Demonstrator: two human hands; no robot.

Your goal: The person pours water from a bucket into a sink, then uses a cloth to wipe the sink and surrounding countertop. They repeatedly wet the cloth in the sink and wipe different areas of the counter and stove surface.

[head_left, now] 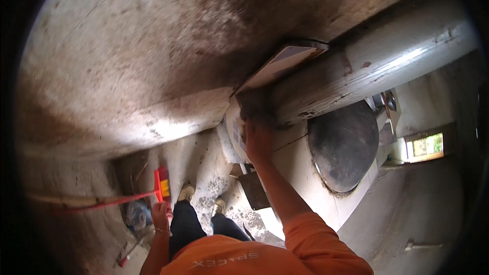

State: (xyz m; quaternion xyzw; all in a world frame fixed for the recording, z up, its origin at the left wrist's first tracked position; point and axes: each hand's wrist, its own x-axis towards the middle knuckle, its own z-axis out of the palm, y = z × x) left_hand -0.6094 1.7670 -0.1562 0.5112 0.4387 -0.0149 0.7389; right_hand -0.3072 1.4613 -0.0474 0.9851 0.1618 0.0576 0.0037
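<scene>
My left hand (pixel 161 214) is low on the left, its fingers against or beside the lower end of a red broom head with yellow bristles (pixel 160 186). Whether it grips the broom is unclear. The red broom handle (pixel 114 200) runs to the left. My right hand (pixel 259 133) reaches up to a dark, sooty patch where a thick grey duct or beam (pixel 366 63) meets a tiled edge (pixel 280 61). Shadow and blur hide its fingertips and anything in them. Right of my forearm, a large round black pan or lid (pixel 344 147) sits in a pale tiled stove top (pixel 292 160).
A stained wall (pixel 133 65) fills the upper left. By my feet are a clear plastic bag (pixel 137 214) and a dark box-like part (pixel 254 191) at the stove's side. A small window (pixel 425 148) is at the right, with a handle-like bar (pixel 424 245) lower down.
</scene>
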